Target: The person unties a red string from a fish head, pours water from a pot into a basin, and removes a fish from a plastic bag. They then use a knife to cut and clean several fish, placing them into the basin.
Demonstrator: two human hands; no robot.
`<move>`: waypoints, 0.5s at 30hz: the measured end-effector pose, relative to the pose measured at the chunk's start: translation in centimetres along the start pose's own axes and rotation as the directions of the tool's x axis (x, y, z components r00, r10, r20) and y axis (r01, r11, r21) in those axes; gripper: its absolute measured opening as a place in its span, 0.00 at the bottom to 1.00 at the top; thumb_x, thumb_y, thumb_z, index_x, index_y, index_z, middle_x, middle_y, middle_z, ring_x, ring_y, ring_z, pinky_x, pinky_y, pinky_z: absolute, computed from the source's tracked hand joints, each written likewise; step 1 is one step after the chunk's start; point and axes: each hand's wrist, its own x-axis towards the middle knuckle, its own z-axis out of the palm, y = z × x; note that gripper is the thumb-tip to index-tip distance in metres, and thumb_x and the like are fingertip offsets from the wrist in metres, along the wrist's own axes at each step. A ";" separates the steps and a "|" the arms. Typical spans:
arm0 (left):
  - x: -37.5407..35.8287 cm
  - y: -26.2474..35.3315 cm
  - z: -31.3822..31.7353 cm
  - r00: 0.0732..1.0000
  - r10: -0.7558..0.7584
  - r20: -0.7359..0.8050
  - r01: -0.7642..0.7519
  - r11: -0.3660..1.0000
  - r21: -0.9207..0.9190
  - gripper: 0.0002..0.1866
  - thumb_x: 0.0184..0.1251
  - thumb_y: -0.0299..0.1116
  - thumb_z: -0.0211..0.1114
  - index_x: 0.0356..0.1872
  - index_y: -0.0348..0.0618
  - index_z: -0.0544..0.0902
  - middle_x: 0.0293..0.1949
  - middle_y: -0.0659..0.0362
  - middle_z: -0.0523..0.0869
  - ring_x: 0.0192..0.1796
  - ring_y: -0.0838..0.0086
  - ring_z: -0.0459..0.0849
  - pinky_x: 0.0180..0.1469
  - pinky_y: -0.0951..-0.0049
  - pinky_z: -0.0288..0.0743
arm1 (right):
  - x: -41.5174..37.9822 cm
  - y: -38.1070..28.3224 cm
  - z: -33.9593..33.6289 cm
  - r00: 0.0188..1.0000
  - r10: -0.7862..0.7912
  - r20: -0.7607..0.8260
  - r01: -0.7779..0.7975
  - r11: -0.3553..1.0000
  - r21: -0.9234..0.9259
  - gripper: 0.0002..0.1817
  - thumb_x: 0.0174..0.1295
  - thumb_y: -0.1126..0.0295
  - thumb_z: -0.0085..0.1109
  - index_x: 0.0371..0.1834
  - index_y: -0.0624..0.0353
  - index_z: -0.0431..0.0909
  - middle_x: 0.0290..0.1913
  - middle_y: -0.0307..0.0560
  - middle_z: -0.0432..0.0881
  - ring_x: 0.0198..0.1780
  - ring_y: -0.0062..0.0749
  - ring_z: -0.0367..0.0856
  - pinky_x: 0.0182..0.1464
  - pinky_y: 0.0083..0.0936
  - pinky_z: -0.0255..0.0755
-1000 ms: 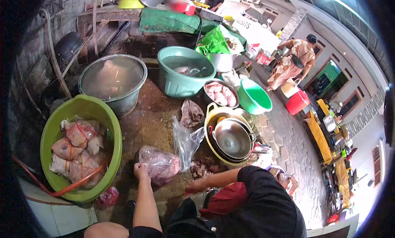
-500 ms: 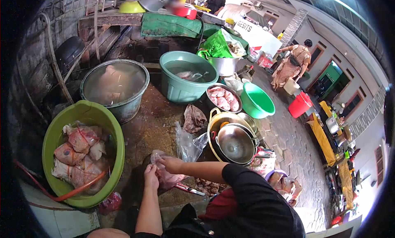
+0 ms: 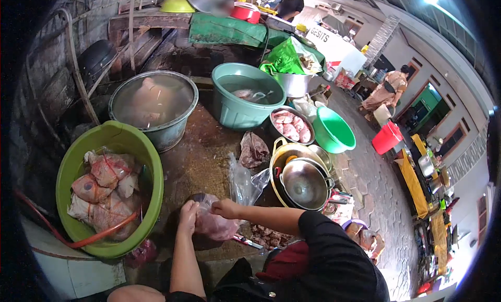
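Observation:
A clear plastic bag with pinkish contents (image 3: pixel 215 228) rests on the wet work surface in front of me; what exactly is inside I cannot make out. My left hand (image 3: pixel 188 217) is closed on the bag's left side. On the upper right side, my right hand (image 3: pixel 226 208) has its fingers pinched on the plastic. Just right of the bag lies a knife (image 3: pixel 247 241), partly hidden, beside a heap of dark scraps (image 3: pixel 269 237). Another clear plastic bag (image 3: pixel 241 179) lies crumpled beyond my right hand.
Left stands an olive-green tub (image 3: pixel 63 179) with fish heads in water. Behind are a grey tub (image 3: pixel 190 111) and a teal tub (image 3: pixel 229 106). To the right are nested pans (image 3: pixel 304 184), a bowl of pink pieces (image 3: pixel 291 125) and a green basin (image 3: pixel 334 129). A person (image 3: pixel 386 90) stands farther off.
My hands have moved apart, and the bag between them is spread wider and fuller. The view has shifted slightly, and the distant person has bent lower.

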 end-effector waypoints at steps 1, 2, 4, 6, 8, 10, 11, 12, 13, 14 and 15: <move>-0.1 0.4 -0.3 0.999 -0.010 -0.036 0.017 0.982 0.189 0.08 0.61 0.29 0.56 0.22 0.43 0.70 0.17 0.66 0.71 0.22 0.81 0.68 0.25 0.79 0.63 | -0.3 -0.2 0.3 1.000 -0.003 -0.028 0.006 0.996 0.087 0.13 0.54 0.63 0.52 0.36 0.60 0.78 0.32 0.55 0.80 0.34 0.48 0.80 0.38 0.36 0.72; 0.3 -0.2 -0.9 0.999 -0.018 -0.040 0.025 0.981 0.194 0.08 0.61 0.29 0.56 0.22 0.43 0.70 0.17 0.66 0.71 0.22 0.81 0.68 0.25 0.79 0.63 | -0.5 -0.1 0.9 1.000 -0.003 -0.026 0.005 0.995 0.098 0.13 0.54 0.63 0.52 0.36 0.60 0.78 0.32 0.55 0.80 0.34 0.48 0.80 0.38 0.36 0.72; 1.5 -0.7 -1.6 0.993 0.113 0.019 -0.100 0.776 0.623 0.07 0.56 0.31 0.60 0.26 0.41 0.73 0.20 0.62 0.74 0.25 0.77 0.72 0.30 0.76 0.68 | -0.7 -0.2 1.7 0.997 0.071 -0.010 -0.067 0.977 0.204 0.13 0.54 0.62 0.54 0.37 0.59 0.78 0.30 0.51 0.81 0.29 0.39 0.80 0.33 0.32 0.73; 0.8 -0.4 -1.4 0.997 0.041 0.070 -0.076 0.766 0.638 0.09 0.53 0.33 0.62 0.30 0.41 0.73 0.26 0.59 0.76 0.31 0.73 0.74 0.36 0.72 0.69 | -0.6 -0.7 2.0 0.985 0.167 0.035 -0.171 0.950 0.261 0.14 0.53 0.62 0.55 0.36 0.59 0.78 0.28 0.48 0.80 0.27 0.34 0.78 0.30 0.30 0.72; 0.4 -0.8 -1.2 0.992 -0.032 0.120 -0.053 0.760 0.648 0.13 0.50 0.34 0.65 0.35 0.41 0.74 0.32 0.55 0.78 0.38 0.69 0.77 0.42 0.68 0.71 | -0.6 -0.9 1.8 0.961 0.263 0.088 -0.277 0.911 0.306 0.14 0.53 0.61 0.56 0.36 0.60 0.78 0.27 0.46 0.80 0.25 0.30 0.77 0.27 0.29 0.72; 0.0 -2.4 -1.2 0.986 0.000 0.167 -0.154 0.378 0.913 0.20 0.47 0.34 0.66 0.42 0.42 0.73 0.48 0.51 0.74 0.53 0.62 0.73 0.53 0.64 0.67 | -0.7 -0.7 1.7 0.895 0.403 0.190 -0.436 0.704 0.560 0.13 0.53 0.61 0.56 0.34 0.60 0.79 0.24 0.43 0.77 0.22 0.27 0.74 0.22 0.27 0.70; -0.2 -2.6 -0.8 0.991 -0.089 0.099 -0.050 0.437 0.898 0.24 0.45 0.33 0.66 0.47 0.44 0.71 0.55 0.51 0.69 0.60 0.55 0.65 0.59 0.59 0.62 | -0.8 -0.6 1.9 0.894 0.406 0.190 -0.438 0.704 0.559 0.13 0.53 0.61 0.56 0.34 0.60 0.79 0.24 0.43 0.77 0.22 0.27 0.74 0.22 0.27 0.70; -0.4 -2.9 -0.4 0.991 -0.088 0.100 -0.052 0.439 0.897 0.24 0.45 0.33 0.66 0.47 0.44 0.71 0.55 0.51 0.69 0.60 0.55 0.65 0.59 0.59 0.62 | -0.8 -0.4 2.0 0.903 0.398 0.163 -0.419 0.729 0.541 0.13 0.53 0.61 0.56 0.33 0.61 0.79 0.23 0.42 0.77 0.21 0.27 0.74 0.22 0.26 0.70; -0.8 -3.2 -0.1 0.998 0.031 0.052 -0.060 0.374 0.926 0.23 0.45 0.33 0.66 0.46 0.45 0.72 0.54 0.50 0.70 0.59 0.55 0.66 0.58 0.58 0.63 | -0.7 -0.5 2.0 0.911 0.388 0.137 -0.399 0.754 0.522 0.14 0.52 0.61 0.57 0.32 0.61 0.79 0.22 0.42 0.76 0.21 0.28 0.73 0.22 0.26 0.70; -1.0 -3.4 0.1 0.988 0.152 0.012 -0.058 0.305 0.951 0.23 0.45 0.34 0.66 0.46 0.45 0.73 0.52 0.50 0.71 0.57 0.54 0.68 0.56 0.57 0.64 | -0.7 -0.5 2.0 0.912 0.387 0.136 -0.398 0.756 0.520 0.14 0.52 0.61 0.57 0.32 0.61 0.79 0.22 0.42 0.76 0.21 0.28 0.73 0.22 0.26 0.70; -1.2 -3.4 0.1 0.988 0.156 0.011 -0.059 0.307 0.950 0.23 0.45 0.34 0.66 0.46 0.45 0.73 0.52 0.50 0.71 0.57 0.54 0.68 0.56 0.57 0.64 | -0.8 -0.4 1.9 0.931 0.346 0.117 -0.361 0.821 0.442 0.14 0.53 0.60 0.57 0.32 0.60 0.79 0.23 0.43 0.77 0.22 0.28 0.74 0.24 0.27 0.70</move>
